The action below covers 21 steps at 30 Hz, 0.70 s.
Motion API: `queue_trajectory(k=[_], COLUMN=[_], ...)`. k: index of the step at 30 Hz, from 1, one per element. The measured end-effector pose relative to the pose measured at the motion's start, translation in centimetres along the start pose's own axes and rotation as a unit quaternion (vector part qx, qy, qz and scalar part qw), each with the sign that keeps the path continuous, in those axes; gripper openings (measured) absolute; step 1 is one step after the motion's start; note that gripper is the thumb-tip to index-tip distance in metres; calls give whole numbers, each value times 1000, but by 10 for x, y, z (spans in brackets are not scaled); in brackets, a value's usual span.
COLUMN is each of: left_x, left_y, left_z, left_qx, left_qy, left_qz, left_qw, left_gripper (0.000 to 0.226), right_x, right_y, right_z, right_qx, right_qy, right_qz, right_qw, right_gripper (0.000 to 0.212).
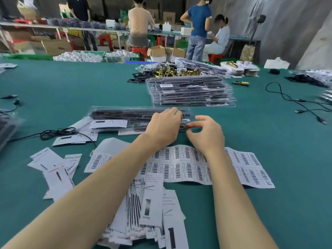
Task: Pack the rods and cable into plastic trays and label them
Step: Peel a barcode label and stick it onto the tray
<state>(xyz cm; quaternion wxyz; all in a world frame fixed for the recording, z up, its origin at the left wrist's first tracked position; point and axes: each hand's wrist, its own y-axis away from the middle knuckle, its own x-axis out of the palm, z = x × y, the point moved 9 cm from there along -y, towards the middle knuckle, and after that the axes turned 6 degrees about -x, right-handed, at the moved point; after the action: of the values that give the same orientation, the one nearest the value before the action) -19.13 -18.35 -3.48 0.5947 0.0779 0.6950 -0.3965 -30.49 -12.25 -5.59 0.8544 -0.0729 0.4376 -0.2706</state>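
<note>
A clear plastic tray (125, 115) with black rods and a white insert card lies on the green table (71, 83) in front of me. My left hand (164, 125) grips its right end with curled fingers. My right hand (206, 133) hovers just to the right, thumb and forefinger pinched near the tray's corner; whether they hold something I cannot tell. A sheet of barcode labels (188, 166) lies under my wrists. A black cable (55, 133) is coiled to the left of the tray.
A stack of packed trays (192, 92) stands behind. Brass parts (172, 71) lie further back. Loose insert cards (154, 212) are piled near me and at the left (53, 168). More cables (294, 101) trail at the right. People work at a far bench.
</note>
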Motion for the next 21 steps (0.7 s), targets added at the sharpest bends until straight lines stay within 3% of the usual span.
queue_trajectory(k=[4,21], left_x=[-1,0], left_y=[-2,-1], left_z=[1,-1], left_qx=[-8,-4], left_qy=[-6,-18], left_qz=[4,10], left_qw=[1000,1000], left_gripper=[22,22], right_x=[7,12], right_y=[-1,4], right_z=[5,8], right_qx=[-7,8], right_qy=[36,38], right_qz=[38,41], right_qw=[999,998], right_gripper=[28,31])
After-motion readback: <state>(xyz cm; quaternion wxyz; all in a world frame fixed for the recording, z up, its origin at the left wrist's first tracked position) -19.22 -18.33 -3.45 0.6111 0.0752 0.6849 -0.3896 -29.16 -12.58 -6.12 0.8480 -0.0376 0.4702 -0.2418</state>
